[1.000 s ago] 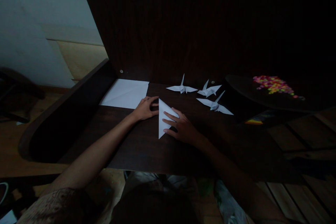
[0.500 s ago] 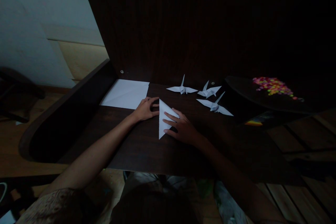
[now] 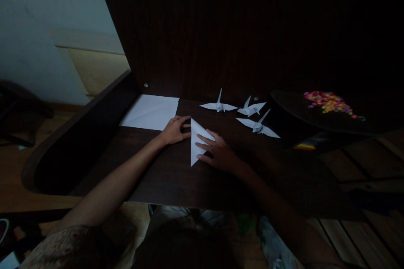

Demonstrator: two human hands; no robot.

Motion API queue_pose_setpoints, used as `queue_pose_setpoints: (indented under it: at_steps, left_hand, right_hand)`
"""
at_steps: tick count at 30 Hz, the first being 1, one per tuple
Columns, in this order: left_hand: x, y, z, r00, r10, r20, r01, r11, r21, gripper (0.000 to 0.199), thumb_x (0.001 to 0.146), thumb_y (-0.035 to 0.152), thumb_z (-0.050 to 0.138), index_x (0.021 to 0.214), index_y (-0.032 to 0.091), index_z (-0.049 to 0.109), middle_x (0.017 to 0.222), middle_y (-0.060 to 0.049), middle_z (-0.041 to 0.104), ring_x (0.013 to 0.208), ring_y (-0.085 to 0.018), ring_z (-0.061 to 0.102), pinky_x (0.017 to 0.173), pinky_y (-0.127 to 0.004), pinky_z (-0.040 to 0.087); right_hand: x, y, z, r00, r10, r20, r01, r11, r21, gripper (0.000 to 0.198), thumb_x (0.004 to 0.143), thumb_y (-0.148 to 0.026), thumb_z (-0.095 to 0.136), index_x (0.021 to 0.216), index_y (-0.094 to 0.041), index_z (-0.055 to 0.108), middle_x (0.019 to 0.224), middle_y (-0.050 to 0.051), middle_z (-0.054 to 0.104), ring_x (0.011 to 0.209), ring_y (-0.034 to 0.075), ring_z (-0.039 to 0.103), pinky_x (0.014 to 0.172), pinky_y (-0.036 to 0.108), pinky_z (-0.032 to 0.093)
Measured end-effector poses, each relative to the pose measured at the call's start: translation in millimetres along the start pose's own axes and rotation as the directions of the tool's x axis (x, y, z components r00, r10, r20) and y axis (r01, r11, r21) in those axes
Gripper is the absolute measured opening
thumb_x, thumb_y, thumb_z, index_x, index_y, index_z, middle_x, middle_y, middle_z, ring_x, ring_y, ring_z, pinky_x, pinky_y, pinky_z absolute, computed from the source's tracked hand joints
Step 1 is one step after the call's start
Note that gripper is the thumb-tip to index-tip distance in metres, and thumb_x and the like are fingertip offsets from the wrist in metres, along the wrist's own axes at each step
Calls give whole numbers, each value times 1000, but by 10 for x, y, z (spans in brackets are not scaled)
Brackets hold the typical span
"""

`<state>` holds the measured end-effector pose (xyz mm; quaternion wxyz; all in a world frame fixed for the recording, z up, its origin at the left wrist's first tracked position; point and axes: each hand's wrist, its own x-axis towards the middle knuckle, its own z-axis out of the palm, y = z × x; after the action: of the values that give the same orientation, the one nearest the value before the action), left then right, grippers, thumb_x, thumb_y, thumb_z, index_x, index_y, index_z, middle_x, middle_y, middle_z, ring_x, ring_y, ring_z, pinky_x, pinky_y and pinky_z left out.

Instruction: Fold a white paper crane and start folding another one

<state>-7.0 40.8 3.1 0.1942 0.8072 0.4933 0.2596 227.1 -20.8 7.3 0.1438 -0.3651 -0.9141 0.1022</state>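
Observation:
A white sheet of paper folded into a triangle (image 3: pixel 196 132) lies on the dark wooden desk, its long edge facing left. My right hand (image 3: pixel 219 149) rests on it from the right, fingers spread flat over the paper. At the triangle's left edge, my left hand (image 3: pixel 174 131) lies on the desk with its fingers apart, the tips close to the top of that edge; whether they touch it I cannot tell. Behind my left hand is a flat white sheet of paper (image 3: pixel 151 111). Three folded paper cranes stand to the right: one crane (image 3: pixel 218 107), a second (image 3: pixel 251 110) and a third (image 3: pixel 258 127).
A dark raised shelf (image 3: pixel 293 107) at the right carries a pile of small colourful pieces (image 3: pixel 328 101). The desk's side panel (image 3: pixel 78 134) rises at the left, and a tall dark back panel (image 3: pixel 221 29) stands behind. The desk's front edge (image 3: pixel 189 207) is close to my lap.

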Motion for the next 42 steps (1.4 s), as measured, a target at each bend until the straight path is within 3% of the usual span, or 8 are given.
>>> queue_pose_setpoints:
  at_steps: [14,19,24,27,30,33,37,42]
  left_hand:
    - [-13,-6,1,1000,11,-6,-11,1000,-10,68,74,35,71,135,14,49,116,-12,66,116,-30,57,104,-46,40]
    - [-41,27,-8,998,61,1,-61,998,25,57,81,31,61,135,14,49,118,-11,66,114,-28,55,102,-46,42]
    - [-80,71,-34,993,36,-112,-29,997,69,47,81,15,50,127,16,57,102,-7,70,109,-25,55,98,-41,47]
    - [-133,133,-105,983,62,-170,-44,993,111,39,83,23,53,121,19,62,98,-7,69,102,-26,57,94,-41,48]
    - [-202,224,-179,968,249,31,-250,964,92,47,81,33,61,125,17,60,112,-11,65,107,-28,56,98,-43,46]
    - [-255,290,-192,927,327,187,-339,940,39,76,75,41,70,143,21,41,139,-12,52,130,-33,41,108,-49,35]
    - [-275,273,-157,901,302,311,-326,945,27,94,74,53,69,151,23,24,154,-11,32,144,-33,21,114,-50,24]
    - [-266,221,-158,888,252,386,-293,955,50,112,67,67,69,153,20,15,158,-13,22,146,-34,11,117,-52,14]
  right_hand:
    - [14,-26,-12,999,46,-4,-46,999,21,45,85,-41,65,127,-28,62,145,5,48,140,38,27,104,64,35]
    - [24,-21,-4,999,52,-11,-52,998,23,45,83,-41,68,125,-28,63,144,4,49,140,37,29,103,62,36]
    - [22,-7,15,999,27,-22,-27,1000,13,44,84,-41,66,125,-25,63,144,4,49,140,39,29,104,62,36]
    - [18,-8,23,999,26,-31,-26,1000,13,45,84,-42,67,125,-25,64,144,6,49,140,39,29,103,62,36]
    - [16,-8,33,999,32,-38,-32,999,13,46,83,-43,67,125,-26,63,144,6,50,139,39,29,103,62,37]
    - [13,-2,48,998,22,-62,-21,1000,15,45,83,-44,66,124,-26,64,142,6,51,140,38,29,103,61,37]
    - [7,2,57,997,9,-79,-7,1000,25,43,84,-44,65,123,-24,65,142,7,51,140,38,29,104,59,38]
    - [10,1,48,998,18,-52,-17,999,28,45,83,-43,66,124,-24,64,145,5,48,141,38,27,105,60,36]
